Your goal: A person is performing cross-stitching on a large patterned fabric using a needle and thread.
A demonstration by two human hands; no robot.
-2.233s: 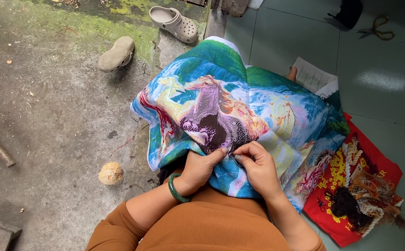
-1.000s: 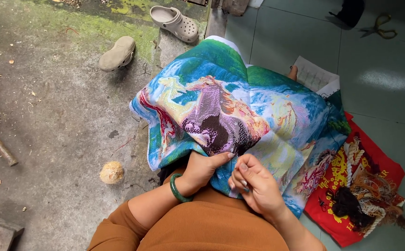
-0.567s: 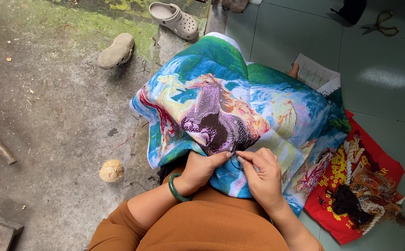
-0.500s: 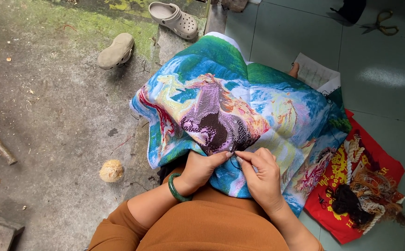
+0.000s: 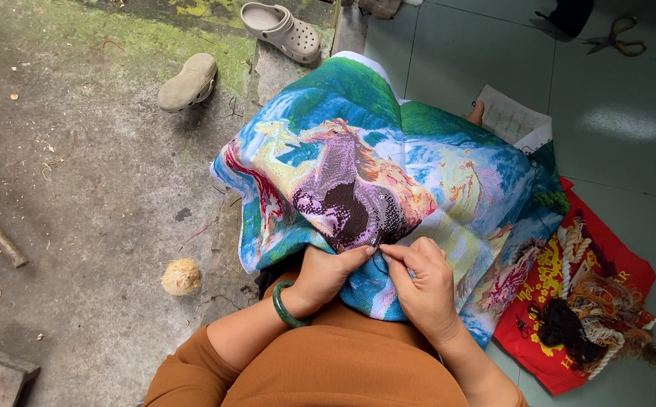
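Nearest, the left hand (image 5: 326, 275), a green bangle (image 5: 286, 305) on its wrist, grips the near edge of the colourful embroidered cloth (image 5: 388, 173) spread over the lap. Beside it, the right hand (image 5: 422, 286) pinches the same edge, fingertips pressed together. Farther right lies a red bag (image 5: 607, 271) of threads; beyond, two beige clogs (image 5: 283, 30).

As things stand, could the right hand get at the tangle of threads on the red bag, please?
Probably yes: the threads lie on the red bag just right of the right hand, with only draped embroidery cloth between. The hand pinches the cloth now, though.
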